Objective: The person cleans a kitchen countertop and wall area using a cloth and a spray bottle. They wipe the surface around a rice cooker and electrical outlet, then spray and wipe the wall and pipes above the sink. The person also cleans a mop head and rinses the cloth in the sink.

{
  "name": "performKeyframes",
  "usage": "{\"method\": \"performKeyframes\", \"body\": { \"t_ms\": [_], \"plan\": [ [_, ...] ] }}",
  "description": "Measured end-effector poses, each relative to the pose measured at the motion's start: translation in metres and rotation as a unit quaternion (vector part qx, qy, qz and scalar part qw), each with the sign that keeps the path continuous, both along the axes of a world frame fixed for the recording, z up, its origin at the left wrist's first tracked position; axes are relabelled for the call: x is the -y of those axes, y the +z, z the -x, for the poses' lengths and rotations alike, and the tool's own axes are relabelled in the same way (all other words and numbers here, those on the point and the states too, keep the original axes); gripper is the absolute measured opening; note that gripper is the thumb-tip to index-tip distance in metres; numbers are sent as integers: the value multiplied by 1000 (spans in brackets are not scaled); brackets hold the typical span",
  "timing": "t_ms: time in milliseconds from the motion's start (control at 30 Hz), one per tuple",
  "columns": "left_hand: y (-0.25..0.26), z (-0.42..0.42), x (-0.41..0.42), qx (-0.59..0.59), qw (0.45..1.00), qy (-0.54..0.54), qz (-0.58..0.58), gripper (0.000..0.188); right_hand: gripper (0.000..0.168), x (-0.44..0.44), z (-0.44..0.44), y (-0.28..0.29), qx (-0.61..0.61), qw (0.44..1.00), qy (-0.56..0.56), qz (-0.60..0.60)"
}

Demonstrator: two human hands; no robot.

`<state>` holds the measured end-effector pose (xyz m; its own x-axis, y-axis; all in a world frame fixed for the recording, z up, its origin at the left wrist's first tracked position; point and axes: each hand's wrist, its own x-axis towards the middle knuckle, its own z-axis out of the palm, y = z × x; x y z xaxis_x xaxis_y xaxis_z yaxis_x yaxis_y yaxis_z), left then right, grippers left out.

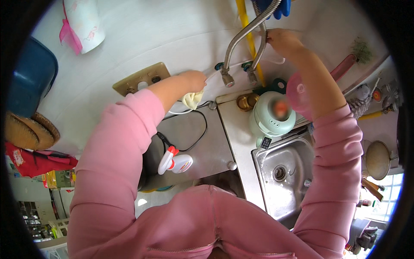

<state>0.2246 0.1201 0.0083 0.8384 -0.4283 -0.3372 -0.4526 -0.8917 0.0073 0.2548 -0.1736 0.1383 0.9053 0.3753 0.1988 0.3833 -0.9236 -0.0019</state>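
My left hand (195,81) is closed at the wall, with a pale yellow cloth (193,99) hanging from its fingers. A thin white cord (213,75) passes at its fingertips and runs behind the angle valves (227,77). Higher on the right, my right hand (285,40) has its fingertips against or just behind a braided metal hose (262,42); the hose partly hides them, so a grip on it cannot be made out. Beside that hose runs a yellow pipe (247,30). Left of my left hand is a wall socket plate (142,79) with a white plug.
Below my arms, a spray bottle (181,163) and a black cable (206,126) lie on a steel surface (213,155). A mint-green appliance (273,113) stands by the steel sink (284,194). A pink ladle (296,90) is behind my right forearm. A blue basin (32,77) hangs left.
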Motion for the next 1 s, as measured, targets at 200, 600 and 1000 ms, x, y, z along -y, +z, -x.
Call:
{"method": "performKeyframes", "body": {
  "t_ms": [200,600,1000],
  "plan": [
    [43,18,22,92,975,64,191,22,30,19,-8,-12,-36,994,4,-105],
    [128,-4,55,-99,813,79,569,42,31,-16,-5,7,-176,974,-25,-143],
    [132,6,26,110,867,128,470,31,33,17,-8,-6,-119,989,-68,-48]
  ]
}}
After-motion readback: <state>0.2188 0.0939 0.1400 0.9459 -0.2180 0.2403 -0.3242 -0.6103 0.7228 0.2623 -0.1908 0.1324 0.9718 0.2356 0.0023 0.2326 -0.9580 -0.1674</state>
